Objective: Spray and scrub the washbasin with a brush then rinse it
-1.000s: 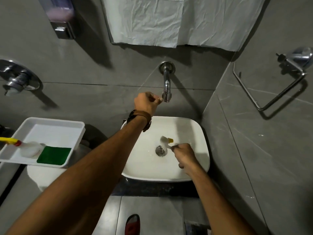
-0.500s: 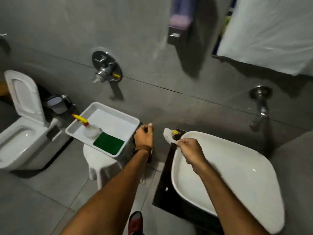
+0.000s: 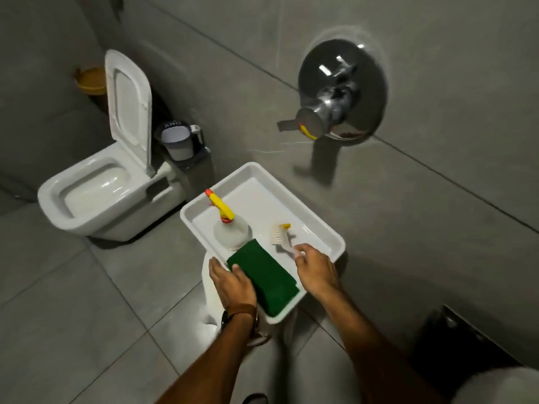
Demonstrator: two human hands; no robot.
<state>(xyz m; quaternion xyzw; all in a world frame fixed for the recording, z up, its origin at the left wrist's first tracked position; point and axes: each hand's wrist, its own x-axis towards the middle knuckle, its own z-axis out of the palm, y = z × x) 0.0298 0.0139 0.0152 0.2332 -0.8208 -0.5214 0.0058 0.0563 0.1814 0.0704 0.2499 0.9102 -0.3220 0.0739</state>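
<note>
While pinching the brush (image 3: 280, 237) by the near tip of its handle, hovers the right hand (image 3: 316, 269) low over the white tray (image 3: 335, 241), thumb and forefinger closed on the plastic. Grips the tray's near-left edge with the left hand (image 3: 233, 284), thumb over the rim and touching the green scrub pad (image 3: 265, 275), fingers outside.

Seen resting in the tray's right half, head down on the floor of it: the brush, just beside the pad and close to the spray bottle (image 3: 232, 231), which stands upright toward the left edge. Runs its long axis from the near-right edge diagonally in toward the tray's middle, bristle head and yellow tip pointing away from the person, handle pointing back at the right hand.

Risks, as judged from here: tipping the tray, since perched on a narrow white stool (image 3: 208, 301) and overhanging it on every visible side; any downward press at the near edge could lever the far corner up and send the bottle sliding. Also possible: knocking the bottle over with a careless sweep of the brush head, or dripping on the floor tiles. Only a white sliver at the lower right, probably the washbasin (image 3: 495, 386), well apart from the tray.
</note>
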